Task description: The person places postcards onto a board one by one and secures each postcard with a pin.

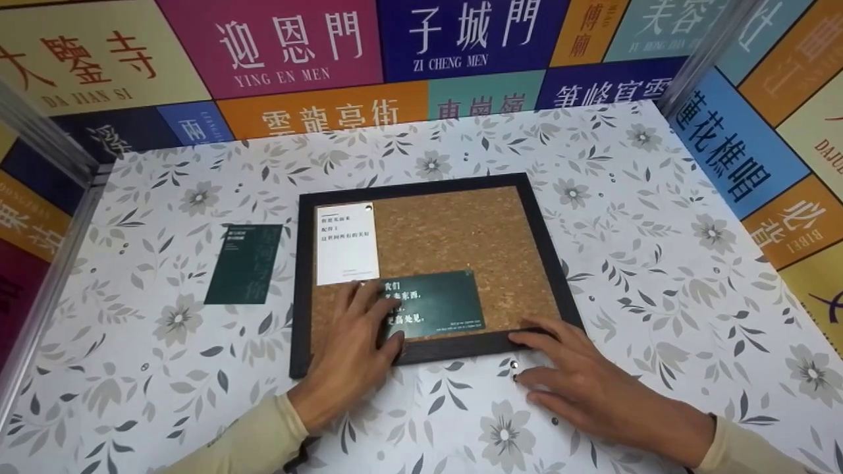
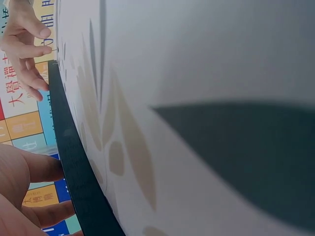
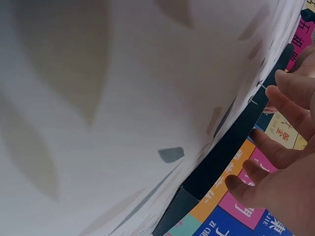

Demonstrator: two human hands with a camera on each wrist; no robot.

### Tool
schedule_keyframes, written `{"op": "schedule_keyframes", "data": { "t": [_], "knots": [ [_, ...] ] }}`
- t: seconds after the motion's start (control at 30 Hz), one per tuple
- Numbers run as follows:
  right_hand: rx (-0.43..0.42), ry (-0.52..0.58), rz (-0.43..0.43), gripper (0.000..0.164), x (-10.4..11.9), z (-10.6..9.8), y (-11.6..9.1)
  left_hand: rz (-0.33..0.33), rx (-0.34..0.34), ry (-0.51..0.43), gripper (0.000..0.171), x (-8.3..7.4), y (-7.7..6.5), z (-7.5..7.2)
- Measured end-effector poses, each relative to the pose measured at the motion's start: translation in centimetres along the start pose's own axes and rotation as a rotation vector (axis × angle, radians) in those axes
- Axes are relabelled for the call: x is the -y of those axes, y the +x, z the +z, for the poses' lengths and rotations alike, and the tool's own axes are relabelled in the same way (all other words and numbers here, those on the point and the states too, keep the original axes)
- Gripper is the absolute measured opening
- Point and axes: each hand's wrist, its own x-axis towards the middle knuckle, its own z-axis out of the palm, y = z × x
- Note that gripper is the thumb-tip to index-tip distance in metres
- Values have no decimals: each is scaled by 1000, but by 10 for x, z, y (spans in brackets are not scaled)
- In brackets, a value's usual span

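Observation:
A black-framed cork board (image 1: 454, 230) lies on the table. My left hand (image 1: 352, 339) rests over its lower left part, fingers on the left end of a green card (image 1: 441, 306) with white lettering. A white card (image 1: 346, 243) is on the board above that hand, with a small pin (image 1: 369, 209) at its top right corner. My right hand (image 1: 579, 375) is at the board's lower right corner, some fingertips touching the frame. Its lower fingers are beside two small pins (image 1: 514, 365) on the table. In the right wrist view, a fingertip is close to a thin pin (image 3: 262, 85); contact is unclear.
A dark green card (image 1: 244, 263) lies on the table left of the board. The tablecloth (image 1: 132, 355) has a grey leaf-and-flower pattern. More small pins (image 1: 145, 367) are scattered on it. Colourful lettered panels (image 1: 296, 46) stand behind and at both sides.

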Motion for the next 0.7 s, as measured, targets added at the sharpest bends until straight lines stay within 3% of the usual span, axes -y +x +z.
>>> {"op": "schedule_keyframes", "data": {
  "t": [0.53,0.7],
  "knots": [
    [-106,43,-2,3,-9,5,-1,9,-3,9,43,0,1,1],
    [-96,44,4,9,-12,5,0,14,-7,0,41,1,0,0]
  ]
}}
